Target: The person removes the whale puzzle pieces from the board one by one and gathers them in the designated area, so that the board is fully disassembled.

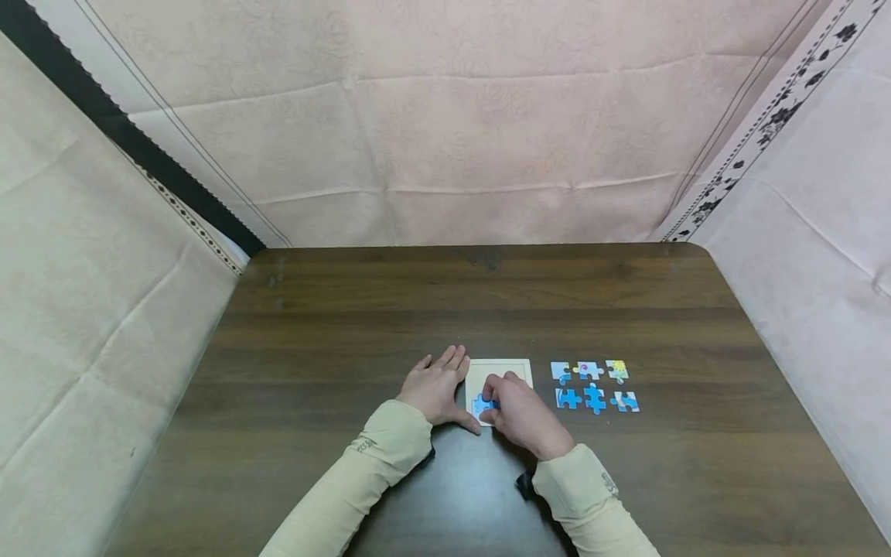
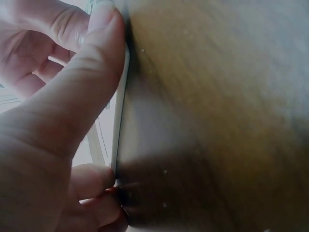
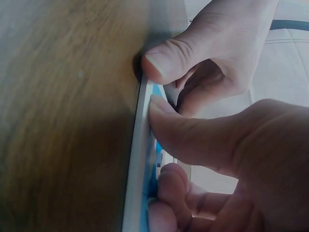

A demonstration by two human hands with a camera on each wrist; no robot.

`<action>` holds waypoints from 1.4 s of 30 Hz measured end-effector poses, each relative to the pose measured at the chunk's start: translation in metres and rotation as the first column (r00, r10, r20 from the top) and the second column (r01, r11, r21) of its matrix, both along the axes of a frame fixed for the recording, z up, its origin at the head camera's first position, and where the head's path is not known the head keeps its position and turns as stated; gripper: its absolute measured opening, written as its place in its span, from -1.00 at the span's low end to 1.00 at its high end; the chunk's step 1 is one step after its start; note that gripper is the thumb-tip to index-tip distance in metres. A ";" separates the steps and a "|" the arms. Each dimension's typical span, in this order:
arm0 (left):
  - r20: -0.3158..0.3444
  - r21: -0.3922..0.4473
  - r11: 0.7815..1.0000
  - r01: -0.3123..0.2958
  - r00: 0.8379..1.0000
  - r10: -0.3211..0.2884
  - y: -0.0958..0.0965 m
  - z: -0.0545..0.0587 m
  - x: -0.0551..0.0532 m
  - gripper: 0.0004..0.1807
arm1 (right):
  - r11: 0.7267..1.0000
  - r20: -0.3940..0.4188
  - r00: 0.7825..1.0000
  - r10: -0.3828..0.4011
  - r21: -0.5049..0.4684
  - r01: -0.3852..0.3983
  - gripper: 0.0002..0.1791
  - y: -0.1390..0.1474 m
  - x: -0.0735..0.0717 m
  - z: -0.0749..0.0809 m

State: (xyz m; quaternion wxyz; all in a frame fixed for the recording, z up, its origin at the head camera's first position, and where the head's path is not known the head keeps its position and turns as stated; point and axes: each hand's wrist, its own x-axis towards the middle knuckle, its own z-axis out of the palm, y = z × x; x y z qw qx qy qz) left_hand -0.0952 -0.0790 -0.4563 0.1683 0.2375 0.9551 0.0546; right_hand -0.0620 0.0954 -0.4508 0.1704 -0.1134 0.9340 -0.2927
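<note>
A small white puzzle tray (image 1: 498, 367) lies on the table between the hands, with blue puzzle piece (image 1: 479, 404) in its lower left corner. My left hand (image 1: 435, 391) lies along the tray's left side, fingers extended. Its thumb (image 2: 91, 72) reaches along the near edge. Over the tray, my right hand (image 1: 524, 414) curls its thumb and fingers down onto a blue puzzle piece (image 3: 157, 145). In the right wrist view that thumb (image 3: 169, 125) and the fingertips touch the blue surface just inside the tray's rim. The hand hides much of the piece.
Two rows of loose puzzle pieces (image 1: 594, 397), mostly blue and white, lie right of the tray. The brown wooden table (image 1: 334, 325) extends around everything. Pale cloth (image 1: 431, 139) hangs behind its far edge and along both sides.
</note>
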 end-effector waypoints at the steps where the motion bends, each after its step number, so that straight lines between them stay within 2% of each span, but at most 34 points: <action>1: 0.000 -0.001 1.000 0.000 1.000 0.000 0.000 0.000 0.000 0.34 | 1.000 0.003 1.000 -0.002 -0.004 0.002 -0.80 0.000 0.000 0.000; 19: -0.002 0.001 1.000 -0.002 1.000 0.002 0.001 0.001 0.000 0.34 | 0.999 -0.048 0.999 -0.013 -0.040 0.011 -0.81 0.002 0.001 -0.002; 31: 0.001 0.005 1.000 -0.007 1.000 0.007 0.001 0.001 0.000 0.35 | 0.991 -0.094 0.995 -0.041 -0.129 0.029 -0.83 0.005 0.002 -0.006; 36: 0.001 0.006 1.000 -0.009 1.000 0.009 0.001 0.001 0.001 0.35 | 0.983 -0.078 0.996 -0.051 -0.181 0.036 -0.82 0.005 0.001 -0.008; 42: -0.008 0.009 1.000 -0.011 1.000 0.011 0.001 0.001 0.000 0.35 | 0.969 -0.021 0.996 -0.085 -0.233 0.078 -0.83 0.006 0.001 -0.007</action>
